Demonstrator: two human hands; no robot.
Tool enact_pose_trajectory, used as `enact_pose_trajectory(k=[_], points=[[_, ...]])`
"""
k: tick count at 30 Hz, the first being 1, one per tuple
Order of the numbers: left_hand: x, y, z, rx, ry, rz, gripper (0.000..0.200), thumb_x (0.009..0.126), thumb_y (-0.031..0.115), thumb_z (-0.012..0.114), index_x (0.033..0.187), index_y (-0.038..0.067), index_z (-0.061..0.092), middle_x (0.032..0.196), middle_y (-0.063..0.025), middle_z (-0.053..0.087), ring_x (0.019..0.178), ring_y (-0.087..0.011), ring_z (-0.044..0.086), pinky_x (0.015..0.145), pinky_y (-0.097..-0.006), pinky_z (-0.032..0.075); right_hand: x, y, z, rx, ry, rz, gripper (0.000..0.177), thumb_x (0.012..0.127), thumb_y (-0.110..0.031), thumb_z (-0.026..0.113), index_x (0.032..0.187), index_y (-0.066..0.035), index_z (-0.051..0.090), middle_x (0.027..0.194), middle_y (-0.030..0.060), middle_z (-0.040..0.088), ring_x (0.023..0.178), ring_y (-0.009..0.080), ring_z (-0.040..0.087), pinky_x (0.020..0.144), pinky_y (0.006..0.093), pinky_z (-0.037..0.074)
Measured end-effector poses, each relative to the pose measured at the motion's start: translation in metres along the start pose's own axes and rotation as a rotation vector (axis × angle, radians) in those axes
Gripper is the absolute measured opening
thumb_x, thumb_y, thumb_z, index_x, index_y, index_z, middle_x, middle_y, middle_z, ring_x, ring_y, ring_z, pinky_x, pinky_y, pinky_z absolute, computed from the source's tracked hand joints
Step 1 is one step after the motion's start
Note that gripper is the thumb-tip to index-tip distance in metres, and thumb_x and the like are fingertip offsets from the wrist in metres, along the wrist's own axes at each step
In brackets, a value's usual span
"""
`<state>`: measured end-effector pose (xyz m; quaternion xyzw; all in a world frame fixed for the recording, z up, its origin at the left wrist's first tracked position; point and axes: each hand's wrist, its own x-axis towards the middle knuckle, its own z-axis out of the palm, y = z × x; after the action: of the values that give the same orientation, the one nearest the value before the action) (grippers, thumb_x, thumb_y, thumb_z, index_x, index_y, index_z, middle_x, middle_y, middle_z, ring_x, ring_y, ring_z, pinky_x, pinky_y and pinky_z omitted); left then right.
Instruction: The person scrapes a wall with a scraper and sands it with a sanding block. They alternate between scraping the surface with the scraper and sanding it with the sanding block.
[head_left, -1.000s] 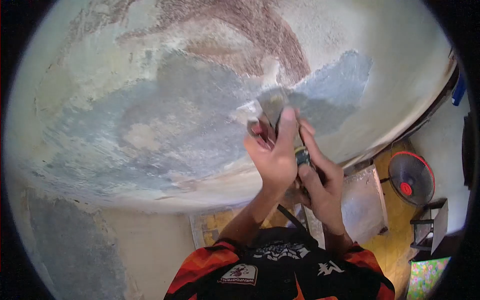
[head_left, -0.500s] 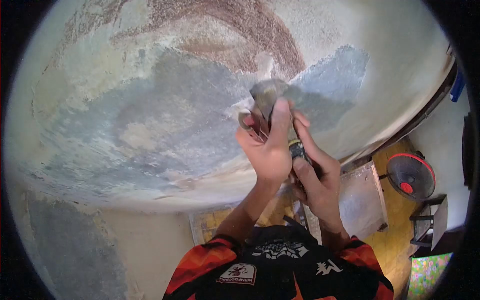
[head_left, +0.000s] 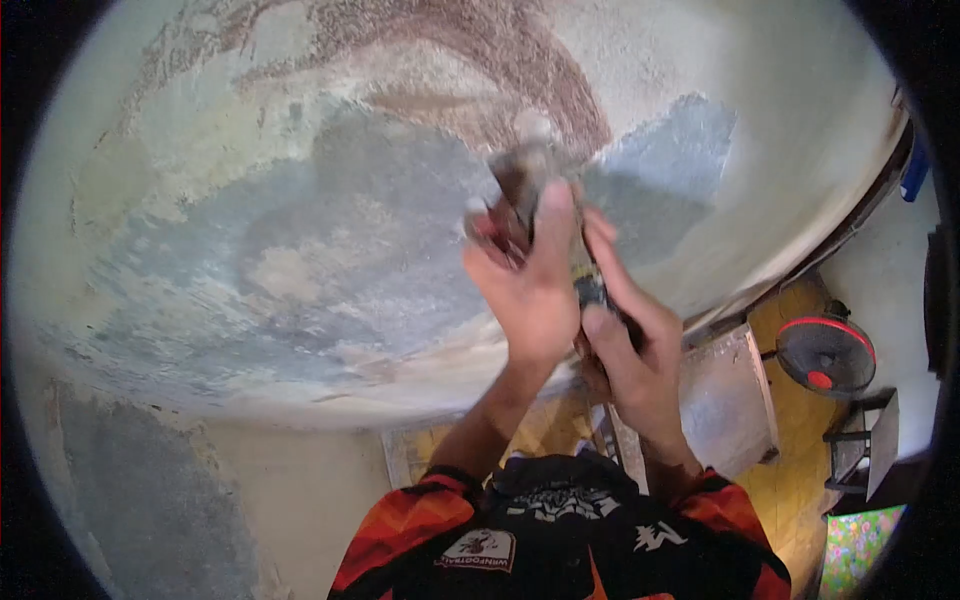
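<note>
A scraper with a broad flat blade has its edge up against the peeling wall surface, just below a pale knob-like spot. My left hand is closed around the neck and blade end, its thumb stretched along the tool. Something reddish and curled shows among the left fingers, blurred by motion. Lower down, my right hand wraps the dark handle, which has a yellowish band. Grey-blue patches surround the blade, with a reddish-brown rough band above it.
On the right, a fan with a red rim stands beside a dark rack. A pale board lies below the wall over the yellow floor. Flowered cloth shows at the lower right.
The scraper's blade has shifted slightly up and to the left along the wall, both hands still on the tool. The view has tilted a little.
</note>
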<state>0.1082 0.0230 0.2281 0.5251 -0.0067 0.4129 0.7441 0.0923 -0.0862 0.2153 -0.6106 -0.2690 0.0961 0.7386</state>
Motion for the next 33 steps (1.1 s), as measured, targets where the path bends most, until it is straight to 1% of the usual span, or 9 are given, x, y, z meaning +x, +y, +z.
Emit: enact_pose_trajectory(k=[9,14,20,22,24,27,28,31,33], points=[[-0.008,-0.002,-0.004,0.014,-0.018,-0.056,0.014,0.094,0.002,0.057,0.084,-0.006,0.064,0.072,-0.0066,0.064,0.066,-0.0135,0.062,0.061,-0.0264,0.048,-0.011,-0.001,0.000,0.101,0.020,0.147,0.053,0.094,-0.007,0.050,0.145,-0.006,0.040,0.079,-0.0043,0.056,0.059,0.0016,0.042,0.053,0.0181,0.036],[-0.005,-0.004,0.001,-0.026,0.014,0.000,0.014,0.093,0.003,0.059,0.082,-0.005,0.063,0.074,-0.0054,0.064,0.067,-0.0123,0.061,0.062,-0.0250,0.047,-0.001,0.005,-0.001,0.027,0.029,0.009,0.051,0.094,-0.008,0.051,0.144,-0.003,0.040,0.081,-0.0035,0.058,0.059,0.0017,0.042,0.054,0.0181,0.037],[-0.002,-0.016,0.000,0.044,0.065,0.117,0.014,0.092,0.005,0.061,0.081,-0.002,0.065,0.076,-0.0027,0.066,0.067,-0.0075,0.058,0.061,-0.0219,0.044,0.005,0.005,-0.002,0.018,0.047,-0.012,0.050,0.095,-0.010,0.051,0.143,-0.002,0.042,0.080,-0.0028,0.058,0.059,0.0014,0.042,0.053,0.0188,0.036],[-0.004,-0.001,0.005,-0.044,-0.003,-0.012,0.014,0.092,0.005,0.061,0.081,-0.003,0.065,0.076,-0.0022,0.066,0.066,-0.0064,0.056,0.060,-0.0211,0.043,-0.001,0.000,-0.003,0.095,0.034,0.069,0.050,0.095,-0.011,0.051,0.143,-0.002,0.042,0.079,-0.0023,0.058,0.059,0.0014,0.042,0.053,0.0192,0.036],[-0.004,0.006,0.011,0.041,0.030,0.117,0.015,0.093,0.005,0.061,0.081,-0.003,0.065,0.073,-0.0035,0.066,0.065,-0.0076,0.057,0.059,-0.0212,0.043,-0.008,-0.006,-0.002,0.136,0.022,0.168,0.050,0.096,-0.012,0.051,0.144,-0.002,0.041,0.078,-0.0026,0.057,0.059,0.0017,0.042,0.053,0.0190,0.035],[-0.009,-0.018,0.001,-0.012,0.142,0.004,0.015,0.094,0.005,0.059,0.082,-0.002,0.064,0.072,-0.0022,0.065,0.065,-0.0070,0.057,0.060,-0.0213,0.042,-0.005,0.006,-0.008,0.057,0.010,0.114,0.051,0.096,-0.012,0.051,0.145,-0.004,0.040,0.077,-0.0028,0.056,0.060,0.0022,0.042,0.054,0.0183,0.036],[-0.005,-0.020,0.002,-0.029,0.087,0.013,0.014,0.094,0.004,0.058,0.082,-0.002,0.063,0.072,-0.0021,0.065,0.066,-0.0066,0.056,0.061,-0.0210,0.042,-0.003,0.015,-0.008,0.019,0.009,0.047,0.052,0.095,-0.011,0.051,0.145,-0.005,0.039,0.077,-0.0024,0.055,0.061,0.0025,0.043,0.054,0.0180,0.036],[-0.010,-0.014,-0.002,0.061,0.005,-0.005,0.014,0.095,0.004,0.057,0.083,-0.001,0.062,0.071,-0.0039,0.064,0.065,-0.0070,0.056,0.061,-0.0212,0.043,-0.014,-0.005,-0.009,0.150,0.000,0.240,0.053,0.093,-0.005,0.050,0.145,-0.004,0.040,0.077,-0.0012,0.055,0.062,0.0034,0.044,0.055,0.0188,0.038],[-0.009,-0.017,-0.005,0.046,-0.020,-0.004,0.013,0.095,0.004,0.057,0.084,-0.002,0.061,0.071,-0.0049,0.064,0.064,-0.0081,0.057,0.061,-0.0223,0.044,-0.011,0.014,-0.008,0.073,0.018,0.151,0.054,0.092,-0.004,0.050,0.145,-0.004,0.040,0.076,-0.0015,0.054,0.062,0.0034,0.043,0.056,0.0188,0.038]])
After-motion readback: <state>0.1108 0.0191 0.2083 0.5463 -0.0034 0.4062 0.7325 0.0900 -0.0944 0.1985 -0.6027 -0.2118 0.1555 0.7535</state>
